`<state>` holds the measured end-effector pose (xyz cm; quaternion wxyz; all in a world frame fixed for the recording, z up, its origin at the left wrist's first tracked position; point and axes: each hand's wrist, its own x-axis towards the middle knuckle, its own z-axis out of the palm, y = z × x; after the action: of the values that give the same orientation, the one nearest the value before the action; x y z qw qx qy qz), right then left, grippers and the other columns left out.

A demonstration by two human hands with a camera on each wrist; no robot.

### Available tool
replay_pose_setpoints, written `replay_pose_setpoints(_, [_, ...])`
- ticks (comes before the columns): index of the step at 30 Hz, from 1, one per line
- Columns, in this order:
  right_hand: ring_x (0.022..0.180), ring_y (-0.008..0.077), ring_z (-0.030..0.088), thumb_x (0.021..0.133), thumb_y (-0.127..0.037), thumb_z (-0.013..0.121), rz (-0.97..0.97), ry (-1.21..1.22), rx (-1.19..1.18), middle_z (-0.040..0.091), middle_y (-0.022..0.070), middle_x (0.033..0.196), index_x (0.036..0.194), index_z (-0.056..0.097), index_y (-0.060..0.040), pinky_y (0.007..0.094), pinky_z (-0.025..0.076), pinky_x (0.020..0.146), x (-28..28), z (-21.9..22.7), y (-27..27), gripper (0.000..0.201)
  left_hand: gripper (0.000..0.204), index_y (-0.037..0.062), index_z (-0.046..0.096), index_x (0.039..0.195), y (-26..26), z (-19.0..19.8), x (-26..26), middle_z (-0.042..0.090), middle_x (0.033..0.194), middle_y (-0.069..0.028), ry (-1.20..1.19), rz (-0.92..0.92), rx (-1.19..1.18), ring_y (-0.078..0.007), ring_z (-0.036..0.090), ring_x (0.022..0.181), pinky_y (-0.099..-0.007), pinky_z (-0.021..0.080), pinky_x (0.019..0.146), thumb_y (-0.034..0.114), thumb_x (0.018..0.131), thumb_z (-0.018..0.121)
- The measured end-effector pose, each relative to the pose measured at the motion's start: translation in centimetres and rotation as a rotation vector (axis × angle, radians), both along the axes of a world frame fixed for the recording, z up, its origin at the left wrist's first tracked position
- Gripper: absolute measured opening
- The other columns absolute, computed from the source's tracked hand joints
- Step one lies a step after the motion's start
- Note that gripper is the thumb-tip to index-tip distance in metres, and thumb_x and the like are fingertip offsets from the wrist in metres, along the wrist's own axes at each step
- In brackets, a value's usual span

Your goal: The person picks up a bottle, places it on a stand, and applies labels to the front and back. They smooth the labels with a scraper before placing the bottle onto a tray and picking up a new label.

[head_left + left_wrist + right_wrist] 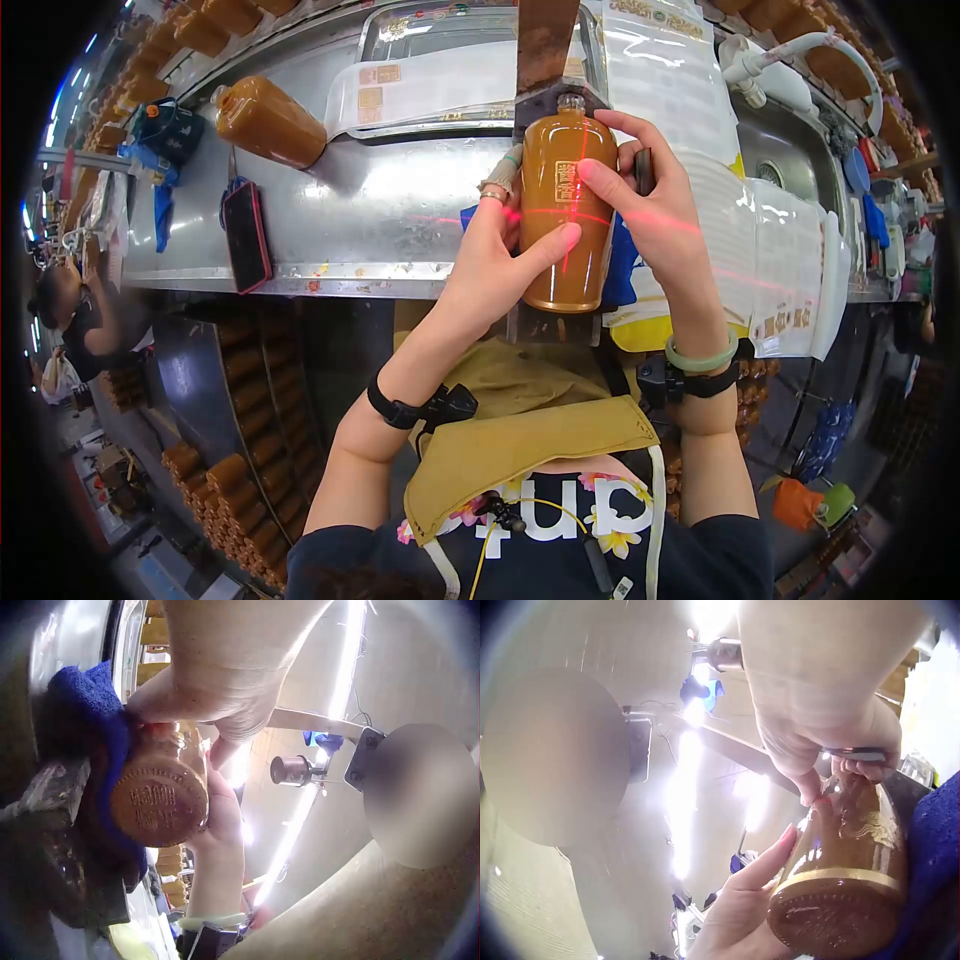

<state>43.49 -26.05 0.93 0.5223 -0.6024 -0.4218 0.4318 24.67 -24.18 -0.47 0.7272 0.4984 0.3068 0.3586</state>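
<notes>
A glossy brown bottle (pixel 568 240) with a small gold square label lies on a blue cloth (pixel 622 262), its neck toward the metal bracket, red laser lines crossing it. My left hand (pixel 490 265) grips its left side, thumb on the front, a whitish wrap on one finger. My right hand (pixel 655 195) holds the upper right side, thumb beside the label; a dark object sits in its fingers. In the left wrist view the embossed base (pixel 159 801) of the bottle shows. The right wrist view shows a gold band round the bottle (pixel 840 900) near its base.
Another brown bottle (pixel 270 122) lies at the left of the metal table (pixel 380 215), near a phone (pixel 245 237). Printed clear sheets (pixel 660 90) lie right of the bracket (pixel 545 50), beside a sink (pixel 790 150). A tray (pixel 440 35) stands behind.
</notes>
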Motion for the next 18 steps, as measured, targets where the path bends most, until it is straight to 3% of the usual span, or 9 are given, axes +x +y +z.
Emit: replay_pose_setpoints(18, [0.076, 0.0026, 0.041, 0.087, -0.015, 0.084, -0.002, 0.022, 0.004, 0.043, -0.0079, 0.085, 0.137, 0.063, -0.0043, 0.0189, 0.036, 0.068, -0.05, -0.01, 0.11, 0.055, 0.083, -0.0006, 0.025, 0.161, -0.24, 0.28, 0.18, 0.051, 0.151, -0.0155, 0.042, 0.027, -0.014, -0.0212, 0.055, 0.137, -0.0383, 0.048, 0.112, 0.012, 0.097, 0.076])
